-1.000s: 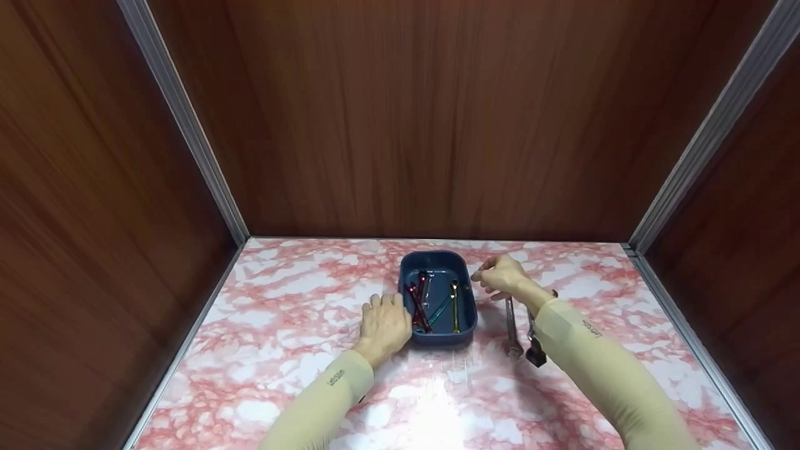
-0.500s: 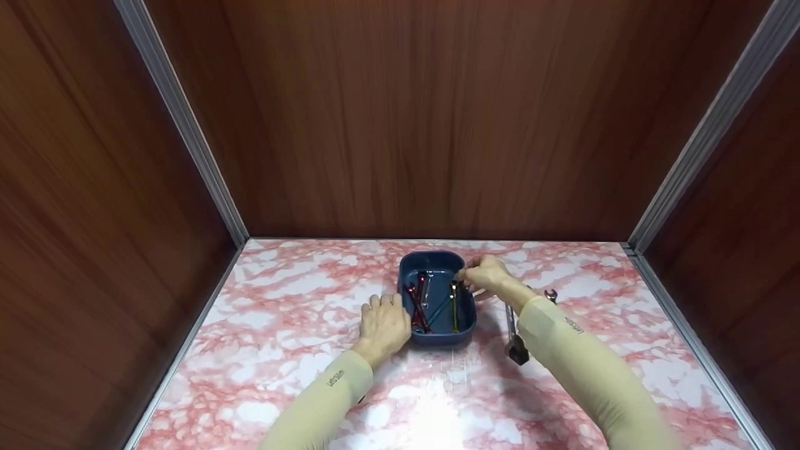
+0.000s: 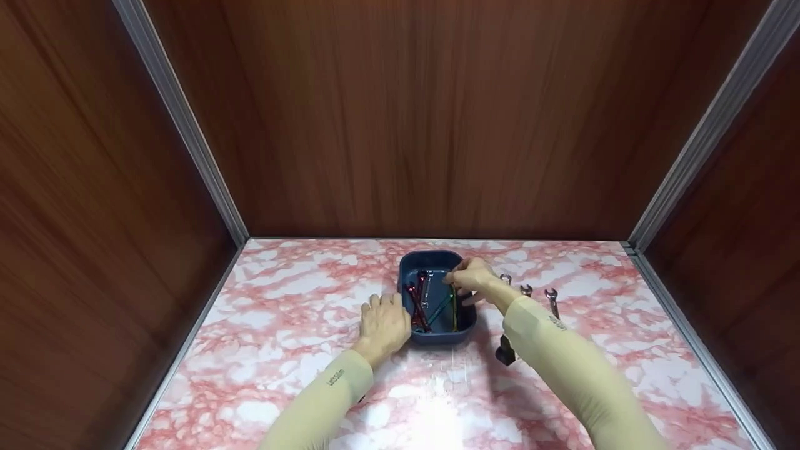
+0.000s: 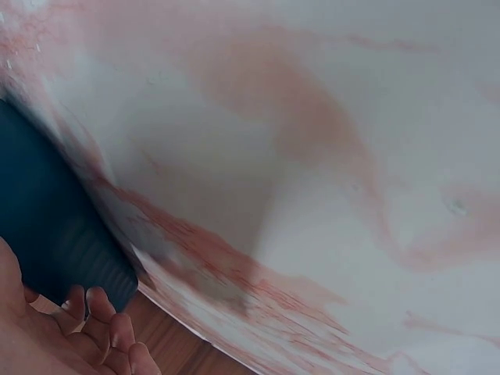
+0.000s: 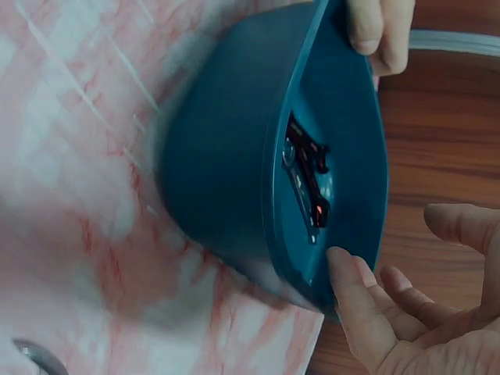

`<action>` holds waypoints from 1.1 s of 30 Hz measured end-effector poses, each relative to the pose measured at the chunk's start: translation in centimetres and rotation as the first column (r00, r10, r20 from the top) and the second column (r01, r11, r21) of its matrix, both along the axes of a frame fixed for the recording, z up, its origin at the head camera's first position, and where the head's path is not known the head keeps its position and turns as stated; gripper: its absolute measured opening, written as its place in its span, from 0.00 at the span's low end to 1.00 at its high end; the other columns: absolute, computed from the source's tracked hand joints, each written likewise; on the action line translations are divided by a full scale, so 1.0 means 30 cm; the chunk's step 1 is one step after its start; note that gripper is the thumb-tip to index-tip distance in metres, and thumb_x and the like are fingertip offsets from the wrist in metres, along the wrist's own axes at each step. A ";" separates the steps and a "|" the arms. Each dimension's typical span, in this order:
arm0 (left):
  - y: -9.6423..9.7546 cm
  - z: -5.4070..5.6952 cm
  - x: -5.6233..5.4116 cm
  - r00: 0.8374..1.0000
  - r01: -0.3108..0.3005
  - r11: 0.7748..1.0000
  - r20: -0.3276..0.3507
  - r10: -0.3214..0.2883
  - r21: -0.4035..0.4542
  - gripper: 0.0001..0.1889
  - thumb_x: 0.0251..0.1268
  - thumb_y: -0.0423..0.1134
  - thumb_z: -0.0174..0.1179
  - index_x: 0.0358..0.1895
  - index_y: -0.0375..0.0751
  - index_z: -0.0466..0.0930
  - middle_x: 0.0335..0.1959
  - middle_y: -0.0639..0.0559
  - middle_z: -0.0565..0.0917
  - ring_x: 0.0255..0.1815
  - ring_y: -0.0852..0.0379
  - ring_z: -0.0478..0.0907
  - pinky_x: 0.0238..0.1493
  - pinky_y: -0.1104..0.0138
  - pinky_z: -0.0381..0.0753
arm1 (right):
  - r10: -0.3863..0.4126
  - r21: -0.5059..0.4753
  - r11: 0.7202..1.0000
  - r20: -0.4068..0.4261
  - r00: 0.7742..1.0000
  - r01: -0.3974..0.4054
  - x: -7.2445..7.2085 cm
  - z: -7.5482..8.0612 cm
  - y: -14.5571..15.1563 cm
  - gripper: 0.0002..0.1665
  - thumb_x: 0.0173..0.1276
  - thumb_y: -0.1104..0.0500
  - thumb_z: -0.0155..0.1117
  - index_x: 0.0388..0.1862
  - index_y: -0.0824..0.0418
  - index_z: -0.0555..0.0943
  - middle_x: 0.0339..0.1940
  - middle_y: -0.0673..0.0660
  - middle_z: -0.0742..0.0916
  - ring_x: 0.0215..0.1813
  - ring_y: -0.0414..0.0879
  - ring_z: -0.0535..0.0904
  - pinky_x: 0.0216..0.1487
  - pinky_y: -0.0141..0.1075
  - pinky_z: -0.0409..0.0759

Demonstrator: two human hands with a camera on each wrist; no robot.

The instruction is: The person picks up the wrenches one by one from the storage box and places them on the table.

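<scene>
A blue plastic box (image 3: 440, 339) stands mid-table with several small wrenches in it. Red wrenches (image 3: 420, 309) lie crossed on its left side, beside a small silver wrench (image 3: 427, 292); a teal wrench (image 3: 440, 310) slants across the floor. My left hand (image 3: 386, 326) holds the box's left wall, its thumb over the rim in the right wrist view. My right hand (image 3: 476, 278) reaches over the right rim, fingers near the upper end of a yellow wrench (image 3: 455, 319). In the right wrist view that hand (image 5: 414, 289) has thumb and fingers apart, with nothing seen between them.
Right of the box, silver wrenches (image 3: 553, 301) lie on the marbled table, partly hidden under my right forearm. A black tool end (image 3: 505, 351) shows below the sleeve. Brown wood-grain panels (image 3: 400, 125) enclose the table at the back and sides.
My right hand has moved left, from beside the box to over its right side, uncovering more of the silver wrenches. The left hand and the box have not moved.
</scene>
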State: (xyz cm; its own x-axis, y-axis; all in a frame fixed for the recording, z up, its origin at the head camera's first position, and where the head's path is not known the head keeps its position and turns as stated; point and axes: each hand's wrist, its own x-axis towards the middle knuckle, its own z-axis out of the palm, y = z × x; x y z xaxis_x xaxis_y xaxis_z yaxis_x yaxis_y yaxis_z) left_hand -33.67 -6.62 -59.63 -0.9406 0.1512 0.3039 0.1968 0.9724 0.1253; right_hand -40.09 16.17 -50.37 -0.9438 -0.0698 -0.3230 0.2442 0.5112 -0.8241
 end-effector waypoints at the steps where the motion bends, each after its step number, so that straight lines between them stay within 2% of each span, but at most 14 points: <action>1: 0.000 0.001 0.001 1.000 -0.001 1.000 -0.003 0.001 0.000 0.15 0.84 0.47 0.54 0.50 0.37 0.80 0.46 0.37 0.88 0.52 0.35 0.83 0.52 0.44 0.82 | 0.001 -0.002 1.000 0.004 1.000 -0.001 0.001 -0.003 -0.006 0.20 0.74 0.55 0.76 0.57 0.63 0.80 0.46 0.59 0.88 0.44 0.49 0.86 0.49 0.51 0.96; 6: -0.003 0.001 0.005 1.000 -0.003 1.000 -0.003 0.003 -0.001 0.15 0.84 0.47 0.54 0.49 0.37 0.80 0.45 0.37 0.88 0.51 0.35 0.82 0.52 0.45 0.81 | -0.005 -0.012 1.000 0.018 1.000 0.005 0.008 -0.016 -0.037 0.21 0.74 0.55 0.75 0.58 0.63 0.79 0.44 0.57 0.86 0.46 0.52 0.88 0.47 0.50 0.96; 11: -0.005 0.007 0.006 1.000 -0.008 1.000 0.012 0.008 -0.006 0.16 0.85 0.48 0.53 0.51 0.38 0.80 0.46 0.37 0.88 0.52 0.35 0.82 0.53 0.44 0.82 | -0.025 -0.013 1.000 0.025 0.999 0.026 0.007 -0.043 -0.070 0.17 0.74 0.57 0.75 0.54 0.63 0.81 0.38 0.54 0.85 0.44 0.51 0.87 0.45 0.49 0.96; 19: -0.002 0.006 -0.001 0.999 -0.005 1.000 0.045 0.005 -0.009 0.16 0.86 0.48 0.52 0.52 0.37 0.79 0.48 0.37 0.87 0.53 0.36 0.81 0.55 0.44 0.82 | -0.023 -0.041 0.999 0.065 0.998 0.025 0.008 -0.080 -0.114 0.12 0.72 0.58 0.72 0.48 0.61 0.80 0.33 0.53 0.84 0.43 0.52 0.88 0.50 0.53 0.96; 23: -0.001 0.003 -0.005 0.998 -0.006 1.000 0.068 0.006 -0.007 0.17 0.87 0.48 0.50 0.53 0.37 0.79 0.50 0.37 0.87 0.54 0.36 0.81 0.56 0.44 0.82 | -0.036 -0.045 0.998 0.073 0.997 0.039 0.008 -0.100 -0.134 0.09 0.71 0.58 0.73 0.43 0.59 0.81 0.36 0.55 0.86 0.43 0.52 0.88 0.50 0.54 0.96; 29: 0.000 0.007 0.000 0.999 -0.006 1.000 0.038 0.006 0.005 0.15 0.84 0.47 0.53 0.52 0.37 0.80 0.49 0.38 0.88 0.54 0.35 0.83 0.55 0.44 0.82 | -0.041 0.010 0.999 0.062 0.997 0.040 0.011 -0.117 -0.167 0.09 0.68 0.58 0.78 0.37 0.57 0.84 0.49 0.62 0.92 0.46 0.54 0.91 0.49 0.53 0.96; 33: 0.001 0.011 0.002 0.999 -0.003 1.000 0.042 0.002 0.019 0.16 0.85 0.47 0.53 0.52 0.37 0.80 0.50 0.37 0.88 0.55 0.35 0.82 0.56 0.43 0.83 | -0.046 0.053 0.998 0.047 0.998 0.044 0.012 -0.125 -0.181 0.11 0.67 0.57 0.80 0.37 0.58 0.83 0.43 0.58 0.89 0.48 0.55 0.93 0.48 0.52 0.96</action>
State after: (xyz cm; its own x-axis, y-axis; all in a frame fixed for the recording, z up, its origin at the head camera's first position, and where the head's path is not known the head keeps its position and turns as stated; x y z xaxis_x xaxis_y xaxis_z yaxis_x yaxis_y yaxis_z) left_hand -33.61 -6.59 -59.29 -0.9529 0.1435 0.2671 0.1886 0.9703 0.1517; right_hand -39.74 10.73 -54.13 -0.9287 -0.0094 -0.3707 0.3071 0.5409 -0.7830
